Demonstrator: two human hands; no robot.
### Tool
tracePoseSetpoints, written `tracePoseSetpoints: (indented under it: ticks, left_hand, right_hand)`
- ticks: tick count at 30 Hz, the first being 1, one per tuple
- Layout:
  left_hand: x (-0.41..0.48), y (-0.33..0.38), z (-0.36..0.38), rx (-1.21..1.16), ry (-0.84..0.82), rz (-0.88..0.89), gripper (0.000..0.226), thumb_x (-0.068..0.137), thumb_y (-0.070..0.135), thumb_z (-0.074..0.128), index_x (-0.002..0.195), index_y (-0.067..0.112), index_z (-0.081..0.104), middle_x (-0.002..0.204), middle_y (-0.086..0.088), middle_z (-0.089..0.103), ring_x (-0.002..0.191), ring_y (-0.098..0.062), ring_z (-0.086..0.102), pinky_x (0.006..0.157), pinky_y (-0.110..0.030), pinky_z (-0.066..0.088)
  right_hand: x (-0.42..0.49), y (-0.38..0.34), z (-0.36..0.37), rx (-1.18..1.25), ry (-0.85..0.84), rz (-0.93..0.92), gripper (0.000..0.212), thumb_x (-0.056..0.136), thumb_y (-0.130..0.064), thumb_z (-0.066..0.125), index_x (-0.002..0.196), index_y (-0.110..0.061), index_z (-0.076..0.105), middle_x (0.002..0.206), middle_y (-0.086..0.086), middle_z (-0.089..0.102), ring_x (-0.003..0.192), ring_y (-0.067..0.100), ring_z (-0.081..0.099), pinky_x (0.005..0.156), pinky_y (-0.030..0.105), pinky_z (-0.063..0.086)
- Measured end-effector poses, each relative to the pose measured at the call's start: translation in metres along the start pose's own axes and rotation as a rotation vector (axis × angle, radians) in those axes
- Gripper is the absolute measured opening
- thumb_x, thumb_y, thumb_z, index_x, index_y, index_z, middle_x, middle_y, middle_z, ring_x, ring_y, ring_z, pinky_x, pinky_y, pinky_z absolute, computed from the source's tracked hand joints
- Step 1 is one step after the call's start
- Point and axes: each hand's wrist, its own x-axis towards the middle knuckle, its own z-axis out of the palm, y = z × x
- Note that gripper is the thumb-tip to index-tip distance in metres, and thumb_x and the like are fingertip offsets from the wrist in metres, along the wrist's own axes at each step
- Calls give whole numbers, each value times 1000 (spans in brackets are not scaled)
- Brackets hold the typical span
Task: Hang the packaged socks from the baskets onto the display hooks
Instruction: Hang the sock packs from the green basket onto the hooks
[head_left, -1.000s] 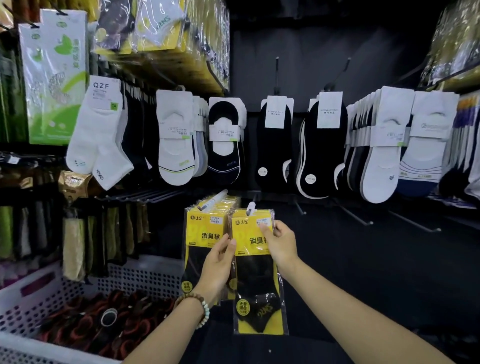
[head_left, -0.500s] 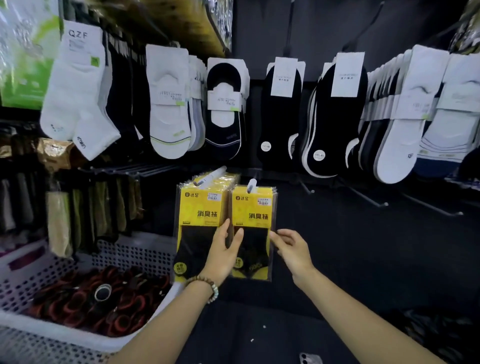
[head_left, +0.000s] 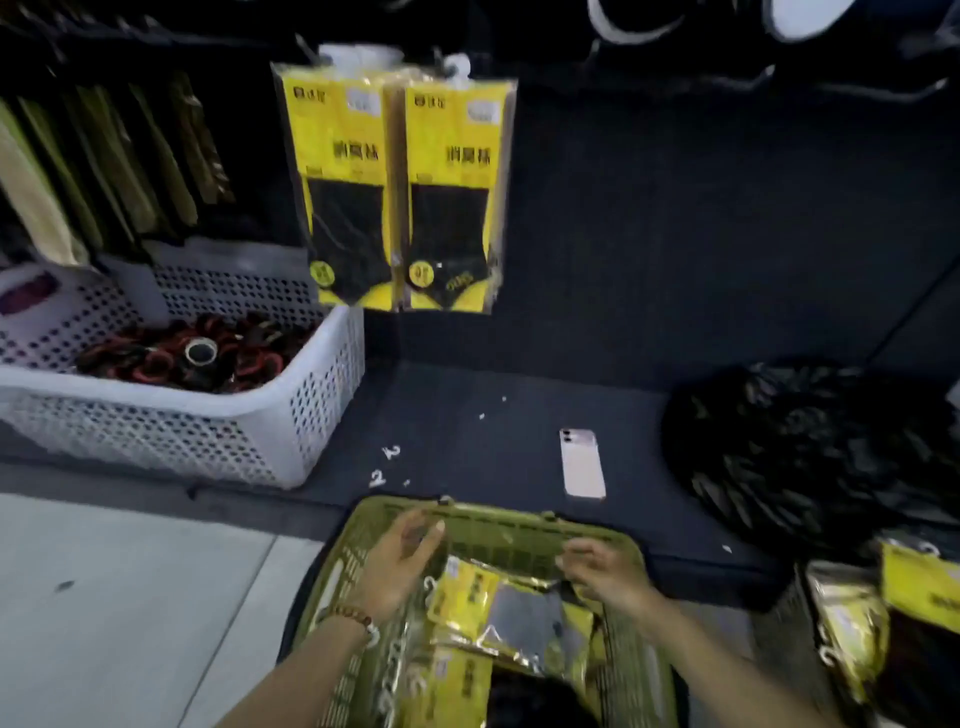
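Observation:
Two rows of yellow sock packs (head_left: 447, 192) hang side by side on display hooks at the upper middle. Below, an olive-yellow basket (head_left: 498, 525) holds several more yellow packaged socks (head_left: 498, 603). My left hand (head_left: 402, 556) hovers over the basket's left part with fingers loosely spread and nothing in it. My right hand (head_left: 602, 571) reaches into the basket from the right, fingers bent just above the top pack; a grip on it is not visible. The frame is motion-blurred.
A white perforated basket (head_left: 311, 410) with red and black items stands at the left on the dark shelf. A pink phone (head_left: 582, 462) lies on the shelf, a black plastic bag (head_left: 800, 452) to its right. More yellow packs (head_left: 883, 613) sit at the lower right.
Both hands have let go of the hung packs and dropped down over the yellow basket. My view has tilted from the sock wall down to the shelf and basket.

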Motion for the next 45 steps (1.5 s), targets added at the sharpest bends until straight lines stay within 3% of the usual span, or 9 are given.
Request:
tracePoseSetpoints:
  ticks: [4,9,14,22,28,32,37,40,45]
  left_hand:
    - [-27,-68,14,80,-44,-189,24,93,22,57,111,6,62,102,3,62,105,-18,58,75,-13,45]
    - [-38,-116,22,293,-205,-419,42,93,48,49,119,17,60,117,-4,63,113,-26,57,95,-37,45]
    - [-25,-128,25,338,-309,-451,49,96,44,45,134,15,48,138,-9,50,125,-27,48,104,-40,38]
    - [-4,-159,37,418,-456,-646,52,97,44,43,136,10,46,141,-10,47,128,-26,45,104,-32,37]
    - [2,-173,27,467,-367,-627,69,90,38,60,142,1,33,138,-17,49,120,-26,52,94,-29,44]
    - [5,-169,16,424,-333,-590,66,82,48,66,128,3,50,115,-11,63,97,-21,60,80,-30,49]
    - [-2,-138,-2,420,-314,-641,85,76,66,60,138,11,42,142,-11,46,127,-29,46,104,-40,39]
    - [-8,-111,-19,348,-297,-651,85,71,65,65,136,15,45,144,-11,43,129,-30,43,107,-45,37]
    - [-17,-45,-48,-204,28,-428,61,56,42,83,107,17,60,124,-13,59,100,-24,61,86,-40,50]
  right_hand:
    - [-3,76,19,-54,-159,193,12,90,2,58,101,5,62,91,5,53,67,3,56,54,8,39]
    - [7,131,36,-270,-259,338,27,91,-32,62,112,-14,60,113,3,60,99,13,56,83,21,41]
    - [13,160,55,-165,-189,465,55,88,-20,67,135,-2,44,137,14,50,125,26,50,99,25,42]
    - [30,190,74,46,-8,593,66,87,-17,68,142,-3,34,143,15,43,128,30,45,90,30,41]
    - [28,197,89,189,-77,606,46,83,-15,72,125,-7,56,121,12,63,110,26,59,98,37,46]
    - [24,190,86,273,-80,623,41,77,-21,77,112,-10,59,126,12,61,113,27,55,98,36,42]
    - [15,153,74,550,-241,608,53,67,-22,77,116,-13,62,108,7,69,99,24,64,75,36,57]
    - [2,127,67,651,-301,604,49,64,-19,77,110,-7,65,110,16,70,106,33,64,92,45,51]
    - [-11,69,48,633,-291,382,56,66,-29,78,117,-10,64,111,12,71,106,29,66,94,43,51]
